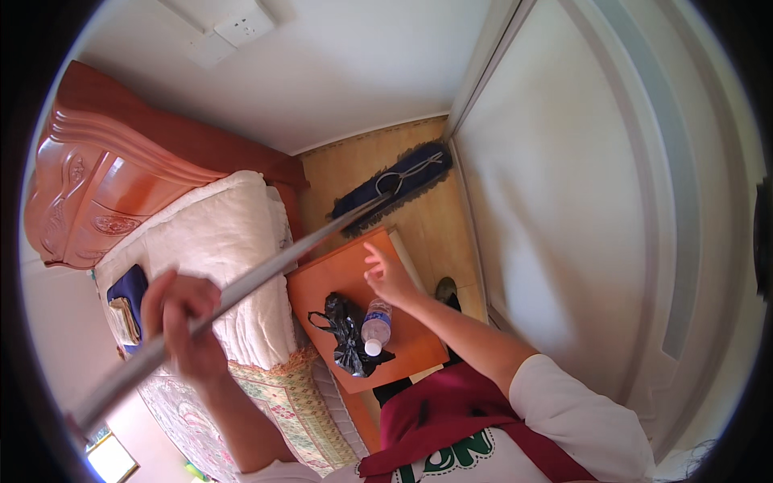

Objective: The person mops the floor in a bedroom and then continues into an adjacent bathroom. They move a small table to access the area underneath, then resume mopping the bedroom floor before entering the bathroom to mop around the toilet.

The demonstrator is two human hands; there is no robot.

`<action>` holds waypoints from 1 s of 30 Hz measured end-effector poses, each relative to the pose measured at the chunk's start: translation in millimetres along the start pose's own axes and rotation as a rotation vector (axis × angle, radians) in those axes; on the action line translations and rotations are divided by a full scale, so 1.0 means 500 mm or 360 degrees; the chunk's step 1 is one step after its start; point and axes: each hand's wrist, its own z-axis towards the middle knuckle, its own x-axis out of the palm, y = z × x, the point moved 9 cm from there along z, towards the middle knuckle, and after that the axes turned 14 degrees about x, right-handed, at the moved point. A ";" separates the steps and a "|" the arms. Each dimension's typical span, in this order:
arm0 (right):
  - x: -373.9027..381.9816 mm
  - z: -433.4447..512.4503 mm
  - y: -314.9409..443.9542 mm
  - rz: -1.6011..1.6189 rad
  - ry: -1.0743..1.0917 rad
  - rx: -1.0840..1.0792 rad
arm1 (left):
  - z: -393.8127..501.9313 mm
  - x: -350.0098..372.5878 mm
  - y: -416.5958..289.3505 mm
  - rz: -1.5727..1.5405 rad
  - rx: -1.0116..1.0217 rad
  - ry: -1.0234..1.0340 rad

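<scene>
My left hand (187, 323), raised at the left, is wrapped around the metal pole (266, 275) of a dust mop. The pole runs diagonally down to a wide, dark blue mop head (407, 172) with a wire frame and fringed edges. That head lies on the tiled floor in the corner. My right hand (386, 275) reaches over an orange-brown bedside table (320, 271), its fingers apart and holding nothing. Just below it are a clear plastic bottle (377, 326) with a white cap and a crumpled black plastic bag (347, 341).
A bed with a carved wooden headboard (127, 175) and white quilt (235, 241) stands at the left. Folded dark blue cloth (130, 290) rests on it. A pale wardrobe door (555, 169) bounds the right side, and a wall socket (244, 25) is above.
</scene>
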 end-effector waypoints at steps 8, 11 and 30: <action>-0.219 0.274 0.186 -0.0120 -0.0510 -0.0753 | 0.129 0.290 0.199 0.0300 0.0067 0.0584; -0.296 0.343 0.213 0.0201 -0.0396 -0.0501 | 0.094 0.323 0.219 0.0367 0.0194 0.0657; -0.392 0.348 0.330 0.0451 -0.0014 -0.0590 | -0.494 -0.104 0.424 0.0684 -0.0992 0.0468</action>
